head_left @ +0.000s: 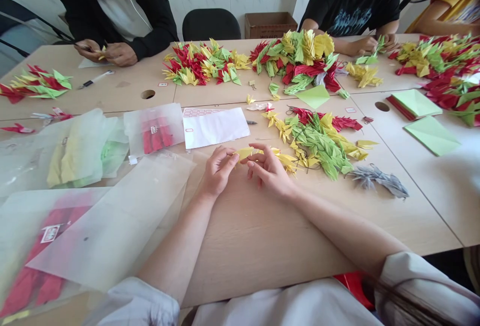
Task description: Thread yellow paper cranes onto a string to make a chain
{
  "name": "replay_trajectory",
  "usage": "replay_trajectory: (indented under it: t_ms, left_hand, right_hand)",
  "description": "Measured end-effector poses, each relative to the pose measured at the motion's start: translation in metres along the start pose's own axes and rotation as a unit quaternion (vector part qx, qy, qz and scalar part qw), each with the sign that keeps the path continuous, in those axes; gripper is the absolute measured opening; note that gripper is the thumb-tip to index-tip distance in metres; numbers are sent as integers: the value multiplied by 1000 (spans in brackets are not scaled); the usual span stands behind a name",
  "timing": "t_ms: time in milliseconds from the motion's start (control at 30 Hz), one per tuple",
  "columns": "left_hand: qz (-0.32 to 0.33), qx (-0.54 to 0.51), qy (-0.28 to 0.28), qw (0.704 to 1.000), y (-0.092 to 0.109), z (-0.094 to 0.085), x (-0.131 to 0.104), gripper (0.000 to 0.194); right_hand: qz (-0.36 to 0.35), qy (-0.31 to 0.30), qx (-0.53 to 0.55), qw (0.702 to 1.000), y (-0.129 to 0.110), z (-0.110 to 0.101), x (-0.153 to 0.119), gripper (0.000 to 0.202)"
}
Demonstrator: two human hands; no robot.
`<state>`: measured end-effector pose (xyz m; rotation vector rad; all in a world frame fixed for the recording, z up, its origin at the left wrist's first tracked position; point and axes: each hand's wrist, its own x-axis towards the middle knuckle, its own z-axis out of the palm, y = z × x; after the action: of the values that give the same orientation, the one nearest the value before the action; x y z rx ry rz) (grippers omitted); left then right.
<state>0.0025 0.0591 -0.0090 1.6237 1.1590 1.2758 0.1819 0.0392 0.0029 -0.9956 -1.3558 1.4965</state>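
My left hand [220,170] is closed, with thumb and fingertips pinching a yellow folded-paper crane [244,153]. My right hand [270,168] comes in from the other side with its fingers apart. Its index finger and thumb reach to the crane's right end; whether they grip it I cannot tell. Just behind the right hand lie more yellow folded cranes [288,160]. Strung bundles of green cranes [322,148] spread beyond it, with dark cord among them. A grey tied bundle [380,180] rests to their right.
Clear plastic sleeves [123,216] with red and yellow pieces cover the left side. A white sheet [215,128] and a pen [252,122] lie ahead. Crane heaps [204,63] line the far side, where people work with their hands. Green paper squares [431,136] sit right.
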Motion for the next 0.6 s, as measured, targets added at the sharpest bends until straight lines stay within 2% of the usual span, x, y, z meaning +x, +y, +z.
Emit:
replay_trajectory:
  t_ms: [67,233,333,433,500,600]
  left_hand:
    - [1,0,10,1000,-2,-1,0,20]
    - [-30,-26,41,998,-4,-2,1,21]
    - [-51,-51,36,997,-4,-2,2,22]
    - [-34,-51,-5,998,0,-1,0,21]
    - [-27,-45,-56,997,4,-1,-1,20]
    - [-53,-67,-140,987,10,0,-2,18]
  right_hand:
    - [-11,19,-7,1000,2,0,1,45]
    - [-69,108,-111,985,5,-7,3,32]
    - [-80,119,-115,983,3,-8,1,32]
    - [-50,60,-56,995,0,-4,-1,38]
    - [-21,34,-33,999,0,-1,-1,36]
    - [-14,58,-13,998,2,-1,1,33]
